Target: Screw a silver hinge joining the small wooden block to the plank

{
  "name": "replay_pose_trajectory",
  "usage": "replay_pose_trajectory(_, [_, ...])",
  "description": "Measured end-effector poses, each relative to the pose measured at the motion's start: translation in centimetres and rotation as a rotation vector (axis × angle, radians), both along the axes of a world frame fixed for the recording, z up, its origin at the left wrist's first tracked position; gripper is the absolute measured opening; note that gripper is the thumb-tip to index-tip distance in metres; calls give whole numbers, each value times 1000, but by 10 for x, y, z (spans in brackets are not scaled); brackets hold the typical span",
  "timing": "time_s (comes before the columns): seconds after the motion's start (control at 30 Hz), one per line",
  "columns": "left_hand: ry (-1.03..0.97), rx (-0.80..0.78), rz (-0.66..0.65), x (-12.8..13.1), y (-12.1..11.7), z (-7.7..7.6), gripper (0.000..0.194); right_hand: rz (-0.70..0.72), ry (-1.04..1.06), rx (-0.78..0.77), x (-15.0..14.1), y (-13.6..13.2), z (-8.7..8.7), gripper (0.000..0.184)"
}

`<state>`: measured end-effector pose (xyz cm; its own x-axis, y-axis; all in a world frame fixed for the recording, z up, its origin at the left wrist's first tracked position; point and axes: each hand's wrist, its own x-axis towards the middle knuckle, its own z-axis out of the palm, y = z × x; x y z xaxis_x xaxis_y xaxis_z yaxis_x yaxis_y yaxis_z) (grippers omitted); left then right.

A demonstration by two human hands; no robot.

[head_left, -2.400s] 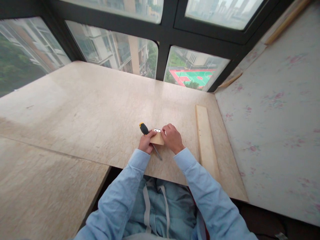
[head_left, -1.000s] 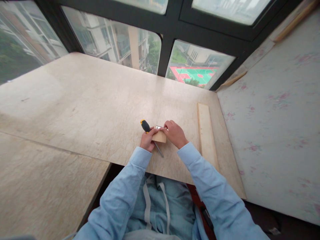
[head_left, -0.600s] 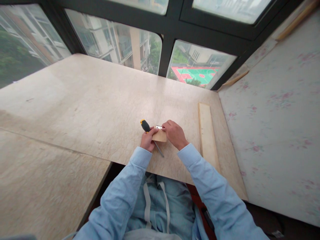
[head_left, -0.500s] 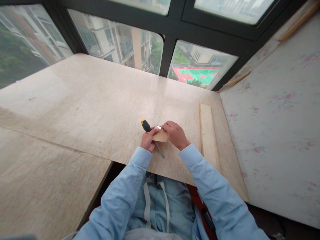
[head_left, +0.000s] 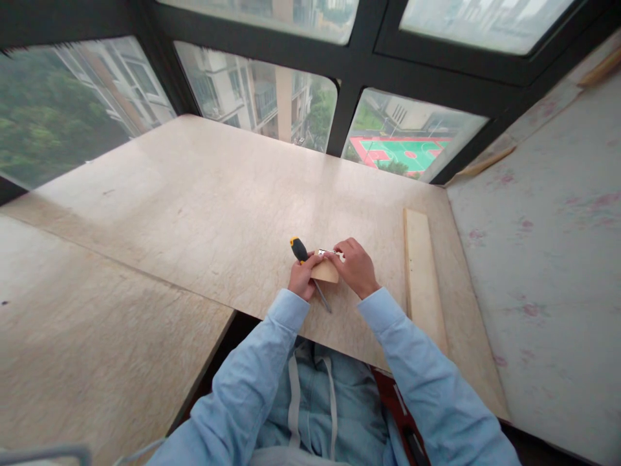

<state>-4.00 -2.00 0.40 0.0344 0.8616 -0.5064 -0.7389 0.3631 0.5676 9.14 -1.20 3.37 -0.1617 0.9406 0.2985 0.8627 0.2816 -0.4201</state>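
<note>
My left hand (head_left: 303, 277) is closed around a small light wooden block (head_left: 325, 272). The same hand also keeps a screwdriver (head_left: 299, 248), its black-and-yellow handle pointing away from me and its metal shaft slanting out below the hand. A small shiny metal piece (head_left: 321, 252) lies along the block's far edge, by my left thumb. My right hand (head_left: 356, 265) is at the block's right side with its fingers pinched at the metal piece's end. What exactly sits between those fingertips is too small to make out.
A long pale wooden board (head_left: 423, 278) lies on the marble-like counter (head_left: 233, 213) to the right of my hands. Dark-framed windows (head_left: 347, 116) rise behind, and a flower-patterned wall (head_left: 543, 272) stands on the right. The counter's front edge runs just before my lap.
The view has shifted, so everything sits slightly further right. My right fingers have lifted a little from the block's far edge, showing more of the metal piece. The left hand keeps its grip.
</note>
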Motion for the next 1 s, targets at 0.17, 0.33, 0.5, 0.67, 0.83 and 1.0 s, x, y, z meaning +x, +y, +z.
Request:
replay_pose_trajectory(0.17, [16,-12,25,1,0,1,36,44,-74,-22,0,0,2,22])
replay_pose_trajectory(0.33, [35,-16,43,3,2,-2,35,188,-73,49,7,2,4,21])
replay_pose_trajectory(0.5, [73,-24,47,4,2,-5,35,198,168,34,6,2,12,21])
replay_pose_trajectory(0.67, [75,-17,33,4,2,-3,35,-17,870,-221,-1,7,17,21])
replay_pose_trajectory(0.83, [68,-40,38,4,3,-1,33,-130,1345,-573,-2,15,18,16])
replay_pose_trajectory(1.0, [62,-12,-6,3,3,-2,29,-164,948,-559,-7,11,17,20])
